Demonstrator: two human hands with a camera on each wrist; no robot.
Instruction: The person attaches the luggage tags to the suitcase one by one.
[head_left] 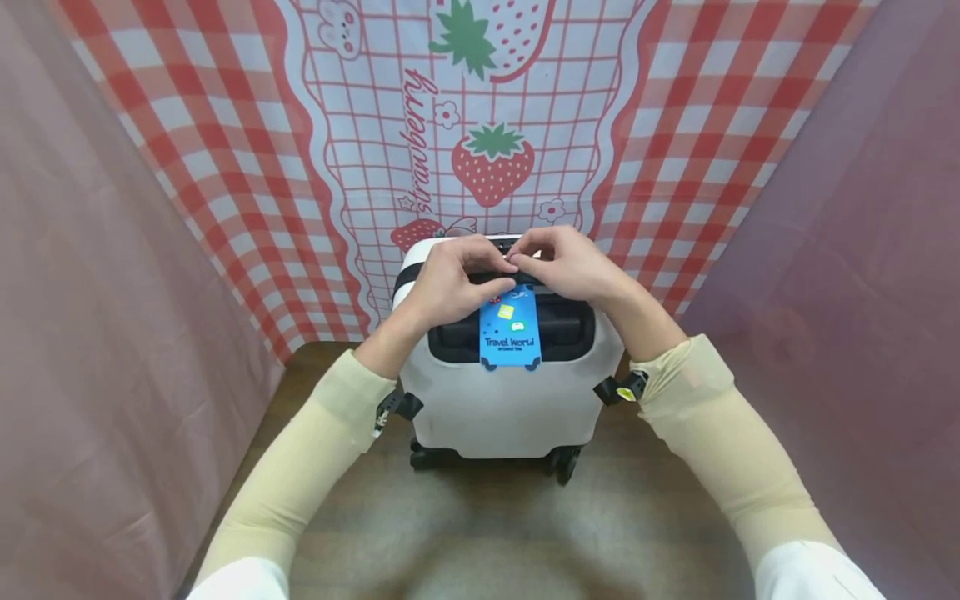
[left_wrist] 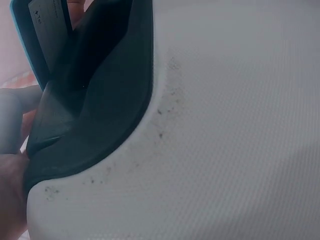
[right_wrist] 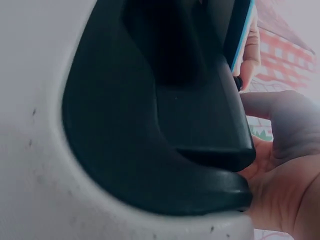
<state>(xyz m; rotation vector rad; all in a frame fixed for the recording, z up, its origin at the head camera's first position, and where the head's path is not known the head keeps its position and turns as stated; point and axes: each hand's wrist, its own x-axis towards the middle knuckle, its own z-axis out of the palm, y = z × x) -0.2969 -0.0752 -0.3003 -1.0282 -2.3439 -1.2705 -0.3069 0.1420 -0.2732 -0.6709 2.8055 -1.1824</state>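
Note:
A white suitcase (head_left: 517, 408) stands upright with its black carry handle (head_left: 566, 321) facing up. Lying over that handle is a blue luggage tag (head_left: 510, 329) printed "Travel World". My left hand (head_left: 457, 279) has its thumb and fingertips at the tag's top end. From the other side my right hand (head_left: 570, 262) pinches there too, its fingertips meeting the left ones. The fingers hide most of the tag's strap. A pale label (left_wrist: 50, 32) shows on the tag's underside in the left wrist view. In the right wrist view, the tag's blue edge (right_wrist: 242, 30) rises beside the handle.
Behind the suitcase hangs a strawberry-print checked cloth (head_left: 480, 108). Pink curtains (head_left: 105, 292) close in on both sides. Dark wheels (head_left: 566, 462) rest on the brown wooden floor (head_left: 495, 542). A black strap (head_left: 407, 279) crosses the suitcase's left edge.

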